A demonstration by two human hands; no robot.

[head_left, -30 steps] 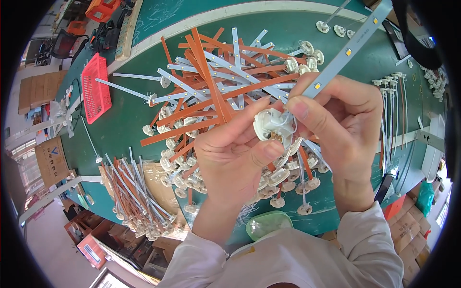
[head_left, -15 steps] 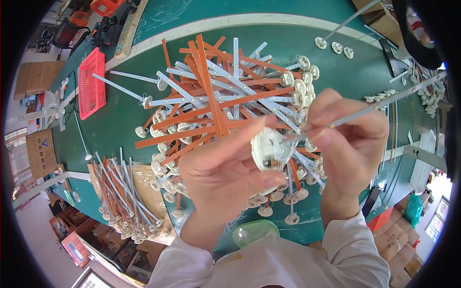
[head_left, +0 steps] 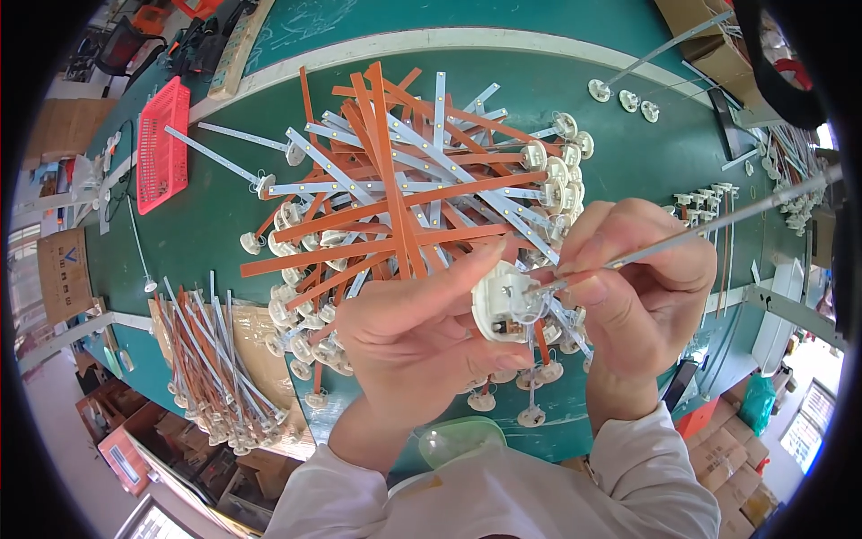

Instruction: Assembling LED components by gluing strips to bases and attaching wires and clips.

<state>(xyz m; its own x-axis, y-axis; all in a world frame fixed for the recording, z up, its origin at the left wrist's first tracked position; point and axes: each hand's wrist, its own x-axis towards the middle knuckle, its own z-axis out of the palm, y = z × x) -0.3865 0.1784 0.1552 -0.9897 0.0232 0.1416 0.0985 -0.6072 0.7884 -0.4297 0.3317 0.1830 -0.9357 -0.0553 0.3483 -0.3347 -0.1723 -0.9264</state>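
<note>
Between thumb and fingers, my left hand (head_left: 413,337) grips a round white plastic end cap (head_left: 496,305), its open side with small parts and clear wires turned to the right. My right hand (head_left: 642,287) pinches a thin, pale LED strip (head_left: 718,223) close to its end beside the cap. The strip slants up to the right, past my fingers. Whether its tip touches the cap I cannot tell, as fingertips and wires cover the spot. Beneath both hands lies a large heap of LED strips (head_left: 440,180), white and orange-brown, with white caps on their ends.
A pink basket (head_left: 163,148) stands at the left. More strips lie bundled on cardboard (head_left: 269,359) at lower left. Several capped pieces (head_left: 709,202) sit at the right, and others (head_left: 628,101) at far right. A light green bowl (head_left: 458,440) is close to my body.
The whole view has shifted slightly. The cap has tilted a little in my left hand, and my right hand with the strip sits slightly lower. Both grips hold.
</note>
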